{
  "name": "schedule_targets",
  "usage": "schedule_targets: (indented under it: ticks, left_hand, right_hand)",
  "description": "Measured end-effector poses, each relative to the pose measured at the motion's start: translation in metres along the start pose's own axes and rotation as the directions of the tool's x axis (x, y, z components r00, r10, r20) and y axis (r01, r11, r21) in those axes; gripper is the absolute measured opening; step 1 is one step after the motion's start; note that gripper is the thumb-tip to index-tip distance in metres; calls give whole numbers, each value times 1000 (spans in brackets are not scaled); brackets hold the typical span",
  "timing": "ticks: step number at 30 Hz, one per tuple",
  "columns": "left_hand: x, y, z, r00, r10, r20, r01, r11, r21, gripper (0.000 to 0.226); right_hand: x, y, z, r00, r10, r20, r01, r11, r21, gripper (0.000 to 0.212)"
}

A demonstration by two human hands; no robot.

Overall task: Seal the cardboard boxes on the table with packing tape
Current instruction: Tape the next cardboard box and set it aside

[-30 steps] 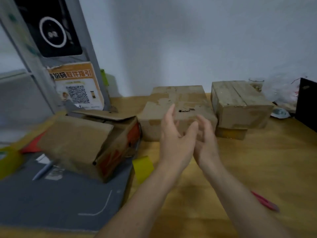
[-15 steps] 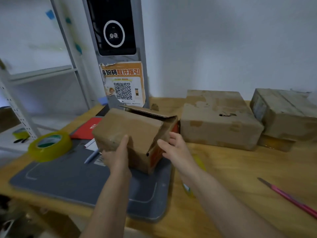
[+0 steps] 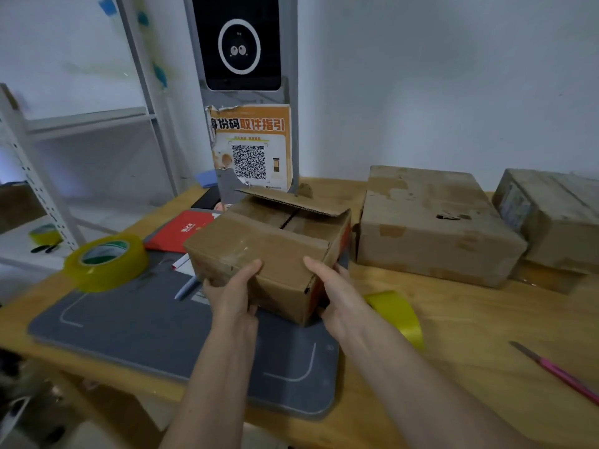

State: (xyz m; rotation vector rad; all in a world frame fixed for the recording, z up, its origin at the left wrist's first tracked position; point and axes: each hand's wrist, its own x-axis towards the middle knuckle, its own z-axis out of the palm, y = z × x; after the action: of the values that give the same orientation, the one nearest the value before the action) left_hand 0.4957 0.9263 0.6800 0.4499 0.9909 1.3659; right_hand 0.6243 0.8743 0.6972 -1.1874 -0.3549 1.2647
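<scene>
Wood makes up the surface (image 3: 470,325), a pale yellow-brown board that runs back to a plain white wall (image 3: 437,76). A grey mat (image 3: 136,328) covers its near left part. On the mat sits a small cardboard box (image 3: 259,251), its far flap (image 3: 291,200) raised and the top unsealed. The left hand (image 3: 231,294) holds the box's near face, thumb up on the cardboard and fingers curled under the lower edge. The right hand (image 3: 337,291) grips the near right corner, thumb on the front and fingers wrapped round the orange side.

A roll of clear tape with a green core (image 3: 105,262) lies flat at the mat's far left corner. A yellow roll (image 3: 397,314) lies just beside the right wrist, partly hidden by the arm. A red folder (image 3: 180,231) and a white pen (image 3: 186,286) lie left of the box. Two more cardboard boxes stand against the wall to the right: a large worn one (image 3: 431,225) and another (image 3: 554,218) at the edge of view, which seems to rest on something flat. A pink-handled cutter (image 3: 557,372) lies near the right edge.

Behind the box rises a grey post (image 3: 291,59) bearing a dark screen (image 3: 241,40) and an orange notice with a QR code (image 3: 251,147). White metal shelving (image 3: 81,131) fills the left of the room.
</scene>
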Motion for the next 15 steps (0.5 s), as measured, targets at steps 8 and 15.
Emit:
schedule_targets:
  ticks: [8,15]
  left_hand:
    - [-14,5,-8,970,-48,237,116,953,-281,89]
    - [-54,2,28,883,65,466,100,941,-323,36]
  right_hand:
    - [-29,-15,8,938,-329,109,341,934,-112,103]
    - [-63,-51,-18,796,-595,114,605,770,-204,112]
